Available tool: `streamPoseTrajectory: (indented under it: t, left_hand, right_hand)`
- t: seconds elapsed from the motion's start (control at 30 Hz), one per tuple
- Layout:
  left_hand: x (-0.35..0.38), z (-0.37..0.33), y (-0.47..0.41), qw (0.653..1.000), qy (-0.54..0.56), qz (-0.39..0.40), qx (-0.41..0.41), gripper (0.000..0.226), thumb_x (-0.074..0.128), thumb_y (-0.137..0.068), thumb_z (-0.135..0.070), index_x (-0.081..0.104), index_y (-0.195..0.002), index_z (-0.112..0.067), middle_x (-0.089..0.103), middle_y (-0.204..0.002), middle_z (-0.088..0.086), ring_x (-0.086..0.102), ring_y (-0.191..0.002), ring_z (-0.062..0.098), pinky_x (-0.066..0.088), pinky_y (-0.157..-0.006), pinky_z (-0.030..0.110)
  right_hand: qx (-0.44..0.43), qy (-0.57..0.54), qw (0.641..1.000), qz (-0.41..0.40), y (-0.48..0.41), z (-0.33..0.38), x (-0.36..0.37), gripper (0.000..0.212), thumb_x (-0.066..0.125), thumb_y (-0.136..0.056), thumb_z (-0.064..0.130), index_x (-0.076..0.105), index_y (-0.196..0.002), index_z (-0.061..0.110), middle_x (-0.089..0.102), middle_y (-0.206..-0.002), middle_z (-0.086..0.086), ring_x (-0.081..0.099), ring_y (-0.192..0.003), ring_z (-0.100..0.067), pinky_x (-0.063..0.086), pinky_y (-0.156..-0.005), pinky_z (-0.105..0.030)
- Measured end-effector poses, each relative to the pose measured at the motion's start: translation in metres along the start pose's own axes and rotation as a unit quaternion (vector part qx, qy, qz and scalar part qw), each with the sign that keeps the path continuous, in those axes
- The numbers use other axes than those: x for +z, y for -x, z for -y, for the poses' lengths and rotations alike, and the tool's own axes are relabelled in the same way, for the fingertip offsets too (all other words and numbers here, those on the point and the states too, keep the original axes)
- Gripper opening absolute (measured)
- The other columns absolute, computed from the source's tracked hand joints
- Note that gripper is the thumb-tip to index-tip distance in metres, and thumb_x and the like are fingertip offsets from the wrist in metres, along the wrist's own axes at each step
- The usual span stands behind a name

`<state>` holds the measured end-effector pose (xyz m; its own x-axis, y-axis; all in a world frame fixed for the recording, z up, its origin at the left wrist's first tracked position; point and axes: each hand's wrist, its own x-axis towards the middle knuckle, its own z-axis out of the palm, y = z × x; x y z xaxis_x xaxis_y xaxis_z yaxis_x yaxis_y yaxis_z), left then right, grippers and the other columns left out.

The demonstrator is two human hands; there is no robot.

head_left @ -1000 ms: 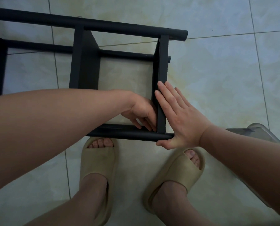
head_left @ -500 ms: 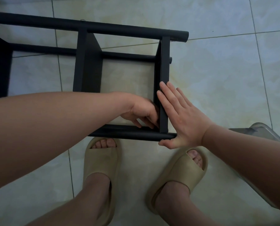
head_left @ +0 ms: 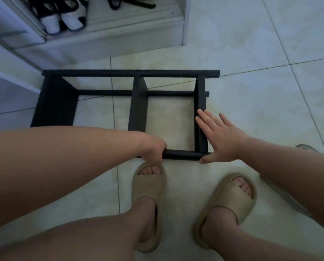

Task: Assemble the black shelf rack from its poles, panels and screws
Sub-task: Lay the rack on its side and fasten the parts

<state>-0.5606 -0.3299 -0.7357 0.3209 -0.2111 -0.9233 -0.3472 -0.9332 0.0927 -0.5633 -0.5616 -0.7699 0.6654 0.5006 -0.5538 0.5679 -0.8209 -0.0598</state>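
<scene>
The left hand (head_left: 153, 149) has left the inner corner where the near pole (head_left: 182, 155) meets the end panel (head_left: 200, 102). A moment ago its curled fingers were working at that joint. Now it sits further left along the same pole, fingers wrapped round it, just above the left slipper (head_left: 148, 194). The right hand (head_left: 219, 136) has not shifted: it stays open, straight fingers pressed flat against the outer face of the end panel and thumb lying at the tip of the near pole. The view has also pulled up and back, so the whole rack (head_left: 138, 102) shows. It lies on its side on the floor (head_left: 251, 44), with three panels standing between the near pole, the far pole (head_left: 131, 73) and a lower pole beyond. I take this to mean the work at that corner is finished or paused, and that the person is now bracing the frame, perhaps to square it, test it or turn it over. Whether a screw sits in the joint cannot be told, since the corner is too dark and small. The floor is pale glossy tile with thin grout lines, hard and smooth, so the rack would likely slide if pushed. Behind the rack stands a low white cabinet (head_left: 119, 34) with white shoes (head_left: 63, 21) on its shelf. A grey object (head_left: 306, 147) peeks out beyond the right forearm, too hidden to identify.
</scene>
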Motion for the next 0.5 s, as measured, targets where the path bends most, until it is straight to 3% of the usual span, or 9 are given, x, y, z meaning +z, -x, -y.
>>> streamPoseTrajectory:
  t: [0.1, 0.23, 0.33, 0.4, 0.5]
  left_hand:
    - [0.011, -0.005, 0.008, 0.997, -0.065, -0.045, -0.019, 0.034, 0.057, -0.095, -0.024, 0.054, -0.127, -0.013, 0.062, -0.112, 0.007, 0.057, -0.089, 0.023, 0.05, -0.076, 0.033]
    - [-0.004, 0.003, 0.021, 0.994, -0.022, -0.105, -0.007, 0.028, 0.054, -0.098, -0.023, 0.056, -0.125, -0.014, 0.062, -0.116, 0.007, 0.061, -0.103, 0.028, 0.046, -0.078, 0.035]
    - [-0.022, 0.014, 0.042, 0.979, 0.034, -0.198, 0.006, 0.017, 0.056, -0.1, -0.031, 0.054, -0.115, -0.024, 0.058, -0.097, -0.001, 0.058, -0.086, 0.02, 0.043, -0.069, 0.035]
    - [-0.036, 0.02, 0.059, 0.957, 0.061, -0.282, 0.013, 0.013, 0.057, -0.099, -0.033, 0.049, -0.109, -0.029, 0.055, -0.095, -0.002, 0.055, -0.082, 0.018, 0.042, -0.067, 0.035]
    - [-0.05, 0.025, 0.084, 0.929, 0.061, -0.364, 0.027, 0.014, 0.053, -0.1, -0.033, 0.048, -0.113, -0.031, 0.056, -0.108, -0.001, 0.056, -0.096, 0.025, 0.044, -0.084, 0.045]
  right_hand:
    - [0.017, -0.038, 0.998, 0.039, 0.005, 0.003, -0.022, 0.127, 0.049, -0.078, 0.088, -0.013, -0.161, 0.014, -0.026, -0.167, -0.002, -0.018, -0.156, -0.02, -0.003, -0.126, -0.047]
    - [0.038, -0.098, 0.994, 0.039, 0.022, 0.002, -0.048, 0.115, 0.056, -0.084, 0.077, -0.005, -0.163, 0.019, -0.01, -0.171, 0.0, -0.001, -0.157, -0.019, 0.01, -0.127, -0.042]
    - [0.056, -0.135, 0.989, 0.005, 0.04, 0.007, -0.067, 0.107, 0.06, -0.088, 0.068, -0.001, -0.163, 0.022, -0.001, -0.171, 0.002, 0.007, -0.157, -0.018, 0.016, -0.125, -0.038]
    - [0.072, -0.149, 0.986, -0.018, 0.053, 0.011, -0.079, 0.103, 0.062, -0.09, 0.062, 0.0, -0.163, 0.024, -0.001, -0.171, 0.004, 0.008, -0.156, -0.018, 0.019, -0.125, -0.04]
    - [0.1, -0.165, 0.979, -0.062, 0.072, 0.014, -0.098, 0.098, 0.064, -0.092, 0.055, 0.002, -0.163, 0.027, -0.003, -0.171, 0.005, 0.003, -0.157, -0.017, 0.02, -0.125, -0.044]
